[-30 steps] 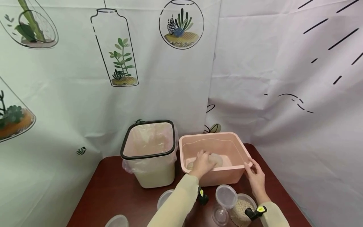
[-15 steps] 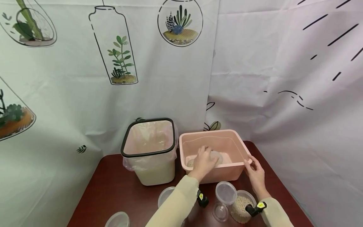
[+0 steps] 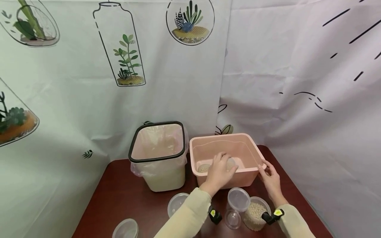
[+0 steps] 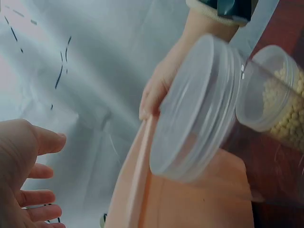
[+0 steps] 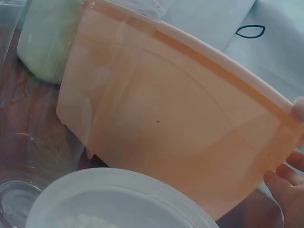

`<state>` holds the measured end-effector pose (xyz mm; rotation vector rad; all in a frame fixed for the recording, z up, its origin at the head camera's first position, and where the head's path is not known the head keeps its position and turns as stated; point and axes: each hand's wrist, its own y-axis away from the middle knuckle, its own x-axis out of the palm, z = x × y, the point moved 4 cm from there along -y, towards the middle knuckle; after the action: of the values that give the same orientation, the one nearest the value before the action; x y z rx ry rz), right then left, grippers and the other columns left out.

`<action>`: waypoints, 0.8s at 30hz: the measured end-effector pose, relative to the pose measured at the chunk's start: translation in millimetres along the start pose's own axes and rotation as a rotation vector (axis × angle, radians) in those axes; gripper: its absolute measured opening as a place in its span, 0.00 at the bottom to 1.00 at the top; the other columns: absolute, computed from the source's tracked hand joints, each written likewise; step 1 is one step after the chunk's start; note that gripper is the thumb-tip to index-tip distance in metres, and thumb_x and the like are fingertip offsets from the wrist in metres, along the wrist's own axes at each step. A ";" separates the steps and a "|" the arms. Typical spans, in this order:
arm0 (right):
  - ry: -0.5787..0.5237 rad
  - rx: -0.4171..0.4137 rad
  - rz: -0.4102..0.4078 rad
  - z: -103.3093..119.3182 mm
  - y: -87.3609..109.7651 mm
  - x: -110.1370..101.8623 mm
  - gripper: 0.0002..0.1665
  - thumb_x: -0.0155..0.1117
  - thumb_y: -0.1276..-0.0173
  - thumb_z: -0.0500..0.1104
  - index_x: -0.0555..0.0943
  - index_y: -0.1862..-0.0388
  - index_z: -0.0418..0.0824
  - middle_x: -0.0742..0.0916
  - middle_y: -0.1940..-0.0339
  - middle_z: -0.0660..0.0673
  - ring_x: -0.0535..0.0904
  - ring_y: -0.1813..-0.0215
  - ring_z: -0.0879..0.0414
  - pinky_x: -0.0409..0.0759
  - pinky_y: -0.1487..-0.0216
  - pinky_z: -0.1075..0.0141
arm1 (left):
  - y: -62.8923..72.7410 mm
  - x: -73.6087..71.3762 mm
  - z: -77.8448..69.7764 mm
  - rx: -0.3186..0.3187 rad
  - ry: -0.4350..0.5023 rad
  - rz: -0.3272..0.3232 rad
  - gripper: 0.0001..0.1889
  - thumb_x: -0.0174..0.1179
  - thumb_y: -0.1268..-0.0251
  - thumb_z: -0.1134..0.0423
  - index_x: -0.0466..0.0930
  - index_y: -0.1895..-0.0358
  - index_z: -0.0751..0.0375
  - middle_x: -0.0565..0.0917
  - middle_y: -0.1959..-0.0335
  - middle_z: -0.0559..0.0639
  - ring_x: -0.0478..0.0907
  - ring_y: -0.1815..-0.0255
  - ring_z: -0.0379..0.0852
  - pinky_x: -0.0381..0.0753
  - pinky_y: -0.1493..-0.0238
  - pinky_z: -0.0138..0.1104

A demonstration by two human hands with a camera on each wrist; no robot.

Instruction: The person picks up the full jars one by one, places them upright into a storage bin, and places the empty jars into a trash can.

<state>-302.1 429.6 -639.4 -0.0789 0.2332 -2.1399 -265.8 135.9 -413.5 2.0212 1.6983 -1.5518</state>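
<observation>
My left hand (image 3: 219, 171) hovers over the front rim of a pink plastic tub (image 3: 244, 177), fingers relaxed and apart. The left wrist view shows that hand (image 4: 23, 171) holding nothing. Inside the tub lie a round container with pale contents (image 3: 203, 168) and a whitish rounded thing (image 3: 231, 163), the latter partly covered by my fingers. At the tub's front right corner my right hand (image 3: 270, 177) grips the rim, also seen in the right wrist view, where its fingers (image 5: 285, 185) are at the corner.
A cream bin (image 3: 165, 178) with a black rim and plastic liner stands left of the tub. In front are a clear jar with a translucent lid (image 3: 238, 199), a jar of pale beads (image 3: 256, 215) and round lidded containers (image 3: 177, 202) (image 3: 126, 228).
My left hand has come away from the things inside the tub, back toward its front rim, and its fingers have loosened. My right hand stays on the tub's corner.
</observation>
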 end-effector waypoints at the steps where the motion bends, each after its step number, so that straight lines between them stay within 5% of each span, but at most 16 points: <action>1: 0.011 0.001 0.005 1.3 -0.6 -0.6 0.33 0.64 0.41 0.59 0.70 0.36 0.61 0.76 0.46 0.46 0.77 0.50 0.63 0.76 0.62 0.77 | 0.7 -1.4 -3.1 0.011 0.004 -0.001 0.20 0.62 0.43 0.50 0.78 0.50 0.55 0.74 0.46 0.52 0.70 0.45 0.48 0.76 0.56 0.36; 7: 0.067 -0.009 0.046 10.1 4.8 -3.6 0.36 0.61 0.43 0.65 0.69 0.35 0.62 0.75 0.48 0.45 0.77 0.52 0.63 0.77 0.63 0.77 | 7.9 -7.0 -19.4 0.128 -0.002 -0.073 0.19 0.64 0.45 0.50 0.78 0.52 0.55 0.74 0.47 0.52 0.70 0.45 0.49 0.75 0.54 0.36; 11: 0.110 -0.044 0.061 12.6 8.5 -7.8 0.31 0.60 0.38 0.60 0.68 0.35 0.63 0.76 0.50 0.46 0.77 0.52 0.62 0.77 0.62 0.75 | 12.8 -8.9 -29.0 0.208 -0.028 -0.133 0.20 0.66 0.47 0.50 0.78 0.54 0.56 0.75 0.48 0.53 0.71 0.46 0.50 0.71 0.47 0.39; 15: 0.093 -0.107 0.076 19.6 13.7 -17.2 0.30 0.59 0.34 0.54 0.68 0.33 0.59 0.78 0.50 0.48 0.78 0.54 0.63 0.78 0.64 0.74 | 17.6 -9.6 -38.4 0.219 -0.019 -0.116 0.21 0.64 0.45 0.49 0.77 0.52 0.56 0.74 0.46 0.53 0.70 0.44 0.49 0.73 0.49 0.37; 21: -0.002 -0.127 0.103 76.1 40.3 -29.8 0.29 0.58 0.32 0.44 0.67 0.32 0.46 0.79 0.50 0.45 0.79 0.54 0.62 0.80 0.63 0.70 | 23.2 -10.6 -53.4 0.229 -0.031 -0.069 0.23 0.62 0.43 0.46 0.75 0.48 0.56 0.72 0.44 0.53 0.69 0.42 0.47 0.75 0.52 0.34; 24: 0.045 -0.080 0.056 115.2 61.2 -31.2 0.28 0.57 0.31 0.44 0.67 0.33 0.44 0.79 0.52 0.48 0.79 0.56 0.65 0.79 0.63 0.72 | 26.1 -10.3 -61.0 0.253 -0.041 -0.059 0.24 0.62 0.44 0.45 0.74 0.48 0.55 0.72 0.45 0.53 0.69 0.42 0.47 0.75 0.52 0.34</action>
<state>-217.7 407.3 -537.6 -0.0694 0.3439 -2.0784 -206.3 156.2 -389.9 2.0488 1.6334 -1.8998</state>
